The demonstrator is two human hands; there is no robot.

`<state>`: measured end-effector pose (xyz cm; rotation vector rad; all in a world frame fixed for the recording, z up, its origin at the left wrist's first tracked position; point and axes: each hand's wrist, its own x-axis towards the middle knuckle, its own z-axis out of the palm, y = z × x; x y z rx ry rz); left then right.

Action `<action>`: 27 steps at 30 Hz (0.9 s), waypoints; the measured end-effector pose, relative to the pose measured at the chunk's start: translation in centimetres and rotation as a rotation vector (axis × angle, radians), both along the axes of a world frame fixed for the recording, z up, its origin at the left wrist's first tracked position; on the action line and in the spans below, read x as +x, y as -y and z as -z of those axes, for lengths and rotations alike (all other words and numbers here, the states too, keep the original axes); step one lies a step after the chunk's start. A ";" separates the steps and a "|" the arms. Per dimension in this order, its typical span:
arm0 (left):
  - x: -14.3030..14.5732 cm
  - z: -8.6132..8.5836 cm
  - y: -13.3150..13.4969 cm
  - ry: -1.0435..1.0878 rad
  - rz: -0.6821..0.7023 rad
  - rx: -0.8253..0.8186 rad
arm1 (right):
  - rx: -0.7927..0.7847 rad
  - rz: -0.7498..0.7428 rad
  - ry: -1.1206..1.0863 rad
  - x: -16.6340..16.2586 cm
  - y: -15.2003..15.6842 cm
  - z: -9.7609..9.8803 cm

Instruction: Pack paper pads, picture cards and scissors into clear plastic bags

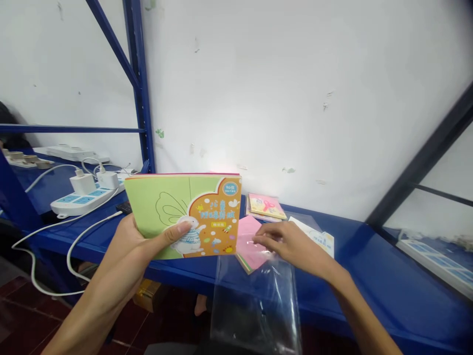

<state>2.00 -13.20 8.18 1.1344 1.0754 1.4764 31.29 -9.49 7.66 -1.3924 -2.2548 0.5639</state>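
Note:
My left hand [142, 242] grips a green and orange paper pack [186, 212] with a rabbit drawing, thumb across its front, holding it upright above the blue shelf [369, 276]. My right hand [291, 242] pinches the top of a clear plastic sleeve [258, 301] that hangs down over the shelf's front edge. Right at those fingertips lies a pink stack of paper sheets [248, 239] on the shelf.
A second small booklet [266, 206] and a white printed pack [321, 239] lie further back on the shelf. To the left sit a white power strip [83, 199] with chargers and trailing white cables [70, 246]. Blue rack posts [142, 98] rise against the white wall.

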 end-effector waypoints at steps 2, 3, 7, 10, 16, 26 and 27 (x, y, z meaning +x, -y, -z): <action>-0.2 0.1 -0.3 -0.060 -0.027 0.006 | -0.115 -0.162 -0.036 -1.1 -2.6 -0.3; -0.3 0.2 -0.5 -0.098 -0.031 0.004 | -0.166 -0.221 -0.057 -1.7 -3.8 -0.2; -0.5 0.7 -1.5 -0.240 -0.099 0.016 | -0.294 -0.404 -0.131 -3.8 -7.2 0.1; -0.3 1.1 -2.0 -0.327 -0.172 0.059 | -0.370 -0.531 -0.155 -4.5 -9.2 -0.2; -0.1 2.1 -3.1 -0.370 -0.251 0.107 | -0.430 -0.583 -0.222 -4.3 -11.4 0.2; -0.6 2.6 -3.7 -0.244 0.034 -0.033 | -0.370 -0.482 -0.326 -4.0 -10.2 1.8; -0.6 2.7 -3.7 -0.236 0.055 -0.038 | -0.355 -0.481 -0.327 -4.1 -10.2 1.8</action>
